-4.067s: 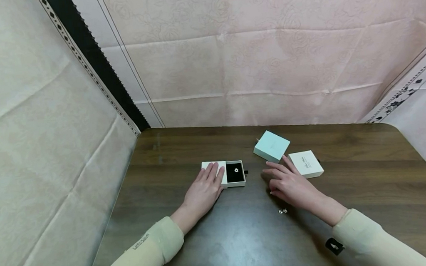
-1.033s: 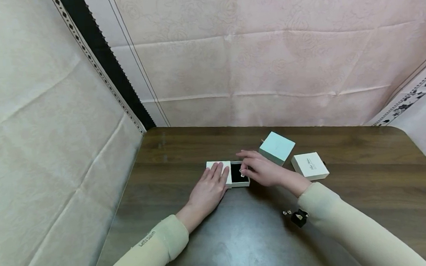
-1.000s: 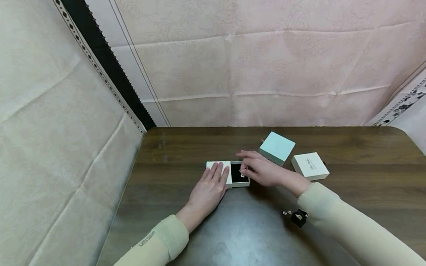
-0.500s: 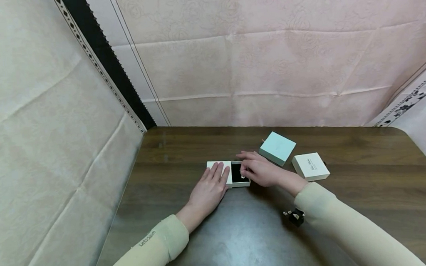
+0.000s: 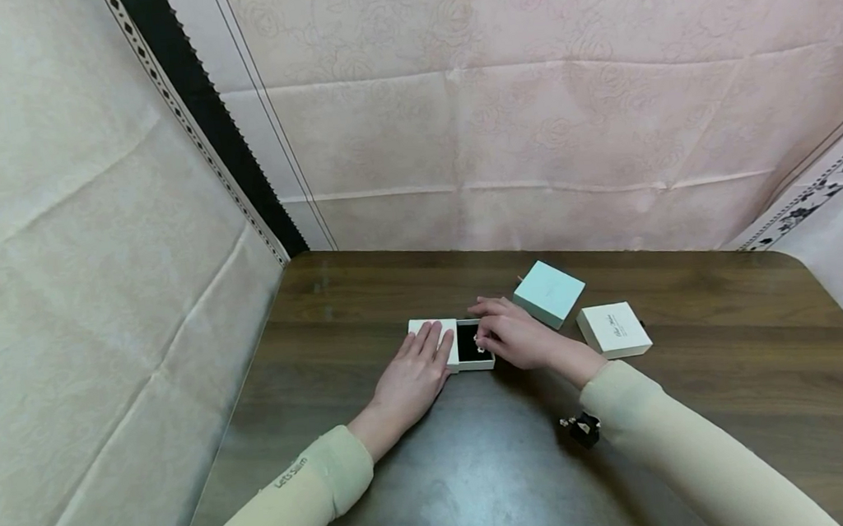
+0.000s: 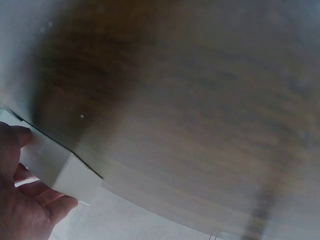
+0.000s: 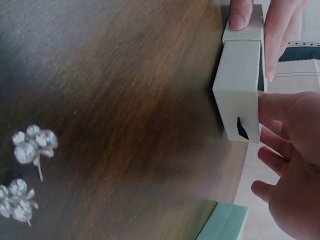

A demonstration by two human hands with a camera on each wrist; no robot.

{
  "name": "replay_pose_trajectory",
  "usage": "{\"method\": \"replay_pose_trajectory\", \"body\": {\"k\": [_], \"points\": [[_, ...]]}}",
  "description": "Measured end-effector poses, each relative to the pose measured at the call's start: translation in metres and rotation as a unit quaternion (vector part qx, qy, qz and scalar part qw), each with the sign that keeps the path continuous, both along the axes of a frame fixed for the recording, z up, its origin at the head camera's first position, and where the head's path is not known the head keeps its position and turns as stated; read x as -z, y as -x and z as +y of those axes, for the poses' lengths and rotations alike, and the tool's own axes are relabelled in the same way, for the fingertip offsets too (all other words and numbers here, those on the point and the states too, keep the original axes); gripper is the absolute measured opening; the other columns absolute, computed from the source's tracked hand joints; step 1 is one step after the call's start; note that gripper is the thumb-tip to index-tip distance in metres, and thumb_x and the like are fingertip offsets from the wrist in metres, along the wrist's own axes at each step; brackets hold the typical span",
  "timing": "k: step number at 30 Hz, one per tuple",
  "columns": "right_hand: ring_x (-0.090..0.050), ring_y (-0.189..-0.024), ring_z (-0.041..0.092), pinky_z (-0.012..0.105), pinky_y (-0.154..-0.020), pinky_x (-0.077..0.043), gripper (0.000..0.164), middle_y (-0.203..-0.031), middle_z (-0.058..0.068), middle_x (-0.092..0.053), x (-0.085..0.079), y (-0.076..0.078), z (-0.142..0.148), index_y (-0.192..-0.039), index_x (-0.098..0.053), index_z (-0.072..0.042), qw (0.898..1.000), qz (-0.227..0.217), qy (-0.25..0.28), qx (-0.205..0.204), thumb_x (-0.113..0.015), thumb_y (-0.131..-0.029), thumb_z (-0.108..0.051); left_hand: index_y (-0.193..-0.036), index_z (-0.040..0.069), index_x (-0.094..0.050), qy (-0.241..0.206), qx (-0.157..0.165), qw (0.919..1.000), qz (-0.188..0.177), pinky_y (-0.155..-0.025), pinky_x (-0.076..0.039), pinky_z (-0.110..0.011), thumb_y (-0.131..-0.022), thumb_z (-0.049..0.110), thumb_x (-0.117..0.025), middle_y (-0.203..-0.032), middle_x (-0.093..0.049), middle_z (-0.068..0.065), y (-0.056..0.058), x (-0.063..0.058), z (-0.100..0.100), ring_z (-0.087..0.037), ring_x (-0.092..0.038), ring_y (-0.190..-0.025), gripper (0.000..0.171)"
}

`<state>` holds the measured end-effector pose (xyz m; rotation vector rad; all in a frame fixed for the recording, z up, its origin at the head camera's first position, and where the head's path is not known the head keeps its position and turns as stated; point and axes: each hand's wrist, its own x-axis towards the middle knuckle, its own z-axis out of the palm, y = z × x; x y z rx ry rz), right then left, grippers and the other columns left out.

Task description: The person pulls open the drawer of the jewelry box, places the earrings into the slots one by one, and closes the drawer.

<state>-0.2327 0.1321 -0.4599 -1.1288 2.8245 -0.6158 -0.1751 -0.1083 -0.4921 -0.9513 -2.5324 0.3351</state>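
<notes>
A white jewellery box lies on the table, its drawer with a black lining pulled out to the right. My left hand holds the sleeve, fingers over the top, and its thumb lies against the side. At the drawer, my right hand pinches a small sparkling earring over the lining; the fingertips partly hide it. In the right wrist view, the thumb and index finger reach behind the drawer wall, where a black pull tab shows. Two flower-shaped earrings lie on the table.
A light teal box stands behind my right hand. To its right is a second white box with printed lettering. A black object hangs beneath my right cuff. Pale cloth rises behind the table's back edge.
Since about four seconds ago, my right hand has moved left from beside the teal box to the drawer. Over the last second both hands stay almost still.
</notes>
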Motion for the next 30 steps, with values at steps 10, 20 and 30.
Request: {"method": "replay_pose_trajectory", "body": {"k": [10, 20, 30], "points": [[-0.043, -0.150, 0.047, 0.066, -0.122, -0.033, 0.013, -0.146, 0.026, -0.060, 0.0001, 0.0008, -0.0013, -0.090, -0.074, -0.007, 1.000, -0.002, 0.000, 0.006, -0.070, -0.103, -0.007, -0.153, 0.006, -0.059, 0.004, -0.002, 1.0000, 0.002, -0.112, -0.052, -0.042, -0.106, 0.038, -0.069, -0.152, -0.061, -0.017, 0.0000, 0.0009, -0.0004, -0.030, -0.058, -0.142, 0.057], [-0.044, -0.149, 0.047, 0.070, -0.122, -0.028, 0.015, -0.146, 0.026, -0.061, 0.0023, 0.0001, -0.0024, -0.087, -0.072, -0.009, 1.000, 0.001, 0.003, -0.002, -0.071, -0.102, -0.006, -0.152, 0.006, -0.059, 0.004, -0.001, 1.0000, -0.002, -0.112, -0.051, -0.042, -0.106, 0.037, -0.069, -0.152, -0.061, -0.017, 0.0003, 0.0010, -0.0003, -0.030, -0.058, -0.142, 0.057], [-0.044, -0.149, 0.049, 0.074, -0.120, -0.027, 0.016, -0.145, 0.026, -0.061, 0.0056, 0.0023, 0.0002, -0.087, -0.073, -0.009, 1.000, -0.011, 0.012, -0.009, -0.070, -0.102, -0.005, -0.153, 0.006, -0.058, 0.005, -0.004, 1.0000, -0.007, -0.113, -0.051, -0.042, -0.106, 0.038, -0.068, -0.152, -0.060, -0.017, 0.0004, 0.0011, -0.0003, -0.029, -0.058, -0.142, 0.057]]}}
